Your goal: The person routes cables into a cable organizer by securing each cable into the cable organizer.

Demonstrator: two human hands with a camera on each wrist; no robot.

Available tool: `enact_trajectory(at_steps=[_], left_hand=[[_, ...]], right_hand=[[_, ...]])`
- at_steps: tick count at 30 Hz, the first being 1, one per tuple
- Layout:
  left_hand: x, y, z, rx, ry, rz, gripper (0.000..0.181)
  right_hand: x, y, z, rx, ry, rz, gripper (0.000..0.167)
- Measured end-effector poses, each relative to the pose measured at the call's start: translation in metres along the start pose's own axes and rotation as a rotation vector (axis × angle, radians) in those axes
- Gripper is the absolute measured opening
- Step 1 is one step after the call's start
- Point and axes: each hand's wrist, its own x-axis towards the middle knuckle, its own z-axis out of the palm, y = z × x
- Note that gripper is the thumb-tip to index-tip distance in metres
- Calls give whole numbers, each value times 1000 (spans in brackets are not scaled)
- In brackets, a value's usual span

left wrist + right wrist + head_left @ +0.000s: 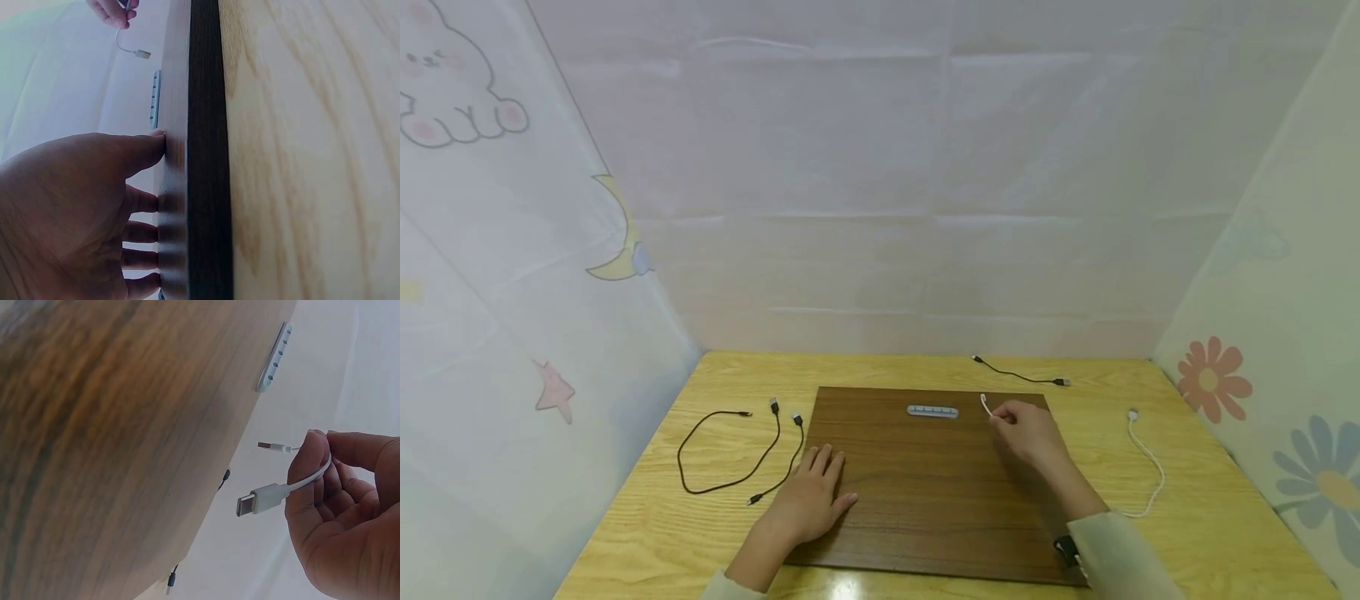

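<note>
My right hand (1028, 433) pinches a white USB cable (309, 480) between thumb and fingers, above the right part of a dark brown wooden board (917, 500). In the right wrist view, a USB-C plug (269, 499) hangs from the pinch, and a USB-A plug (275, 447) shows beyond the fingers. My left hand (808, 500) rests on the board's left side, fingers spread, thumb pointing right. Near the board's far edge lies a pale blue slotted cable holder (932, 411), left of the right hand.
On the yellow wood table (632, 533), a long black cable (681, 454) and a short black cable (793, 458) lie left of the board. Behind it is another black cable (1018, 375). A white cable (1157, 467) lies at right, partly hidden by the forearm.
</note>
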Motion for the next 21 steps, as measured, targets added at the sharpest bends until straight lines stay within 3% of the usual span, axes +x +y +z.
enact_trajectory(at_steps=[21], left_hand=[[2,0,0,-24,-11,-4,70]], right_hand=[[2,-14,17,9,-1,-20,12]])
